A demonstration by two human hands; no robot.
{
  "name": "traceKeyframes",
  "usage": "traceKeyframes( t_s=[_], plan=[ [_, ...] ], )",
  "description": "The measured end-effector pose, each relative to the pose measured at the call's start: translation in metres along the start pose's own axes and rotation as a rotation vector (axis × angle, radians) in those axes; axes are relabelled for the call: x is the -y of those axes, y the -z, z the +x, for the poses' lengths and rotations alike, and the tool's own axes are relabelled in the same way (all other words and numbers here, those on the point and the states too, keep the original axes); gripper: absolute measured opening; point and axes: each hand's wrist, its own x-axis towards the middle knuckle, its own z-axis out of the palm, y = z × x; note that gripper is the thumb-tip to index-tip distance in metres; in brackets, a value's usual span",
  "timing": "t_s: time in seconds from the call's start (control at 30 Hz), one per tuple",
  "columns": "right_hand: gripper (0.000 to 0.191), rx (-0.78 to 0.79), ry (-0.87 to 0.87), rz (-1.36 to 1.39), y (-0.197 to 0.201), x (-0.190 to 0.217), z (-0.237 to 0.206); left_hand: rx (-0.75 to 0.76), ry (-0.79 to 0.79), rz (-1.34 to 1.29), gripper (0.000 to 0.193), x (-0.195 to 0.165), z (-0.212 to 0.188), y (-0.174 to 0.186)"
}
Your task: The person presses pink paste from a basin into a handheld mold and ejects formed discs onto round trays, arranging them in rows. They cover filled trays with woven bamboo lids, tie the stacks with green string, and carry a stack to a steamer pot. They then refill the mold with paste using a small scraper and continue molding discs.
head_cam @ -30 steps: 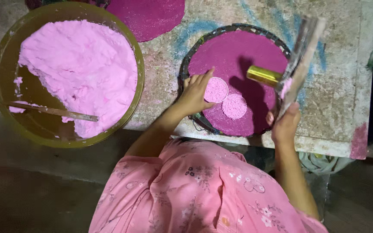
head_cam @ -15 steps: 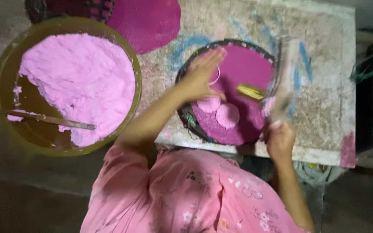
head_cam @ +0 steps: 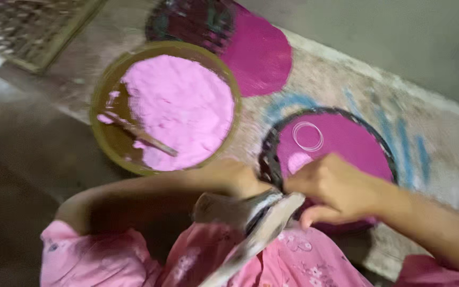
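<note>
Since half a second ago both hands have drawn back off the round magenta tray (head_cam: 357,139) to its near rim, and the flat grey tool (head_cam: 256,239), which stood upright at the tray's right side, now lies slanting below that rim, over the pink flowered clothing (head_cam: 304,263). The view itself has swung, so the tray sits right of centre. The left hand (head_cam: 232,178) is just left of the tray's near edge, its fingers curled toward the upper end of the tool; blur hides whether they actually clamp it. The right hand (head_cam: 333,188) lies over the tray's near rim, fingers bent together in a loose fist close to the tool's upper end, and whether it holds anything cannot be told either. On the tray's far half lies a thin white ring outline (head_cam: 307,136), and nearer the hands a pale pink round patch (head_cam: 298,161). Left of the tray stands a wide olive bowl (head_cam: 104,141) heaped with pink powder (head_cam: 181,106), a stick (head_cam: 139,134) resting in it. Beyond the tray, further left, lies a second magenta disc (head_cam: 258,53).
</note>
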Motion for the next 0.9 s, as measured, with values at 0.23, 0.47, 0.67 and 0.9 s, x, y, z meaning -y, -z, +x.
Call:
traceKeyframes(
  t_s=[0.23, 0.47, 0.67, 0.9],
  plan=[
    [0.046, 0.115, 0.069, 0.493, -0.032, -0.034, 0.07, -0.084, 0.147, -0.654, 0.046, 0.054, -0.115, 0.001],
    [0.039, -0.224, 0.329, -0.393, 0.014, -0.086, 0.143, -0.598, 0.186, -1.085, 0.055, 0.074, -0.259, 0.034],
    [0.037, -0.273, 0.38, -0.992, 0.047, -0.116, 0.256, -0.801, -0.02, -1.168, 0.043, 0.104, -0.227, 0.023],
    [0.03, -0.301, -0.174, -0.101, -0.086, -0.119, 0.365, -1.594, 0.354, -0.407, 0.018, 0.169, -0.269, 0.028]
  ],
)
